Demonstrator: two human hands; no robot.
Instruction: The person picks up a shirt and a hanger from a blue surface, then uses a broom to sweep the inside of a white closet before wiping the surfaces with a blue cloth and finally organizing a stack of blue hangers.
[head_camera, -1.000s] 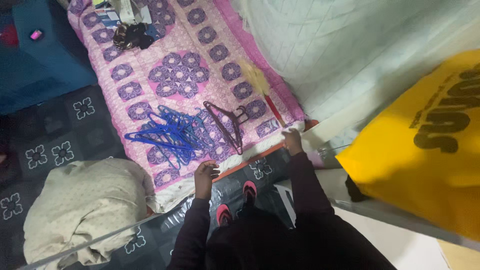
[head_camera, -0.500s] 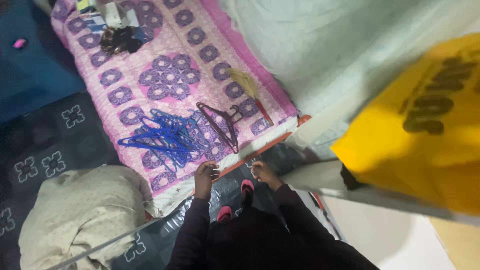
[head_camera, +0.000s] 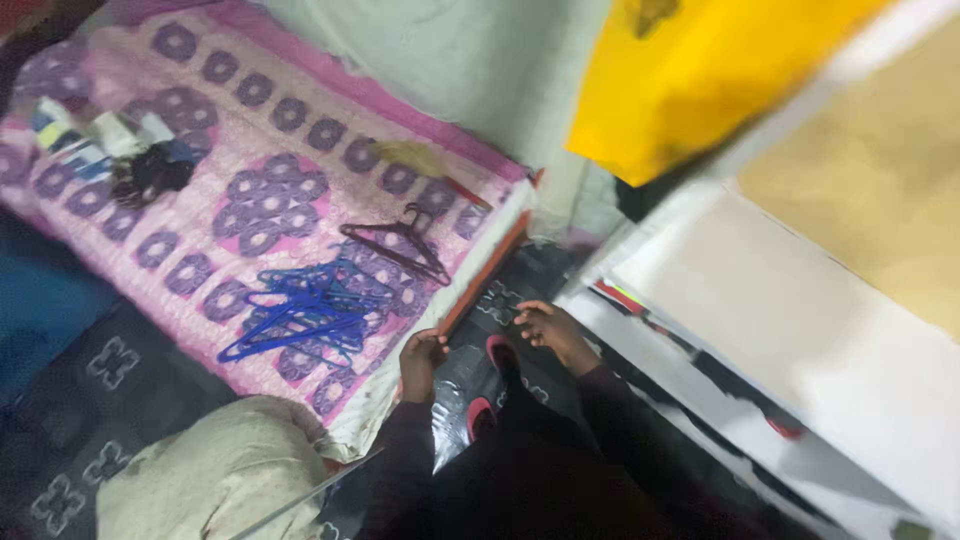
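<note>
I stand at the edge of a mattress with a pink and purple patterned cover (head_camera: 250, 160). My left hand (head_camera: 421, 358) hangs by that edge, fingers curled, holding nothing. My right hand (head_camera: 549, 327) is lifted in front of me above the dark floor, fingers spread and empty. A pile of blue plastic hangers (head_camera: 300, 310) lies on the cover just beyond my left hand. Two dark maroon hangers (head_camera: 395, 243) lie a little farther off. My pink shoes (head_camera: 490, 385) show below my hands.
A small broom with a red handle (head_camera: 430, 165) lies near the mattress's far side. A yellow bag (head_camera: 700, 70) hangs at upper right above a white shelf unit (head_camera: 780, 330). A cream bundle of cloth (head_camera: 210, 480) sits on the dark patterned floor (head_camera: 80, 400).
The view has swung right and tilted, so the mattress slid left. My right hand left the mattress corner and now hovers over the floor. My left hand has barely moved.
</note>
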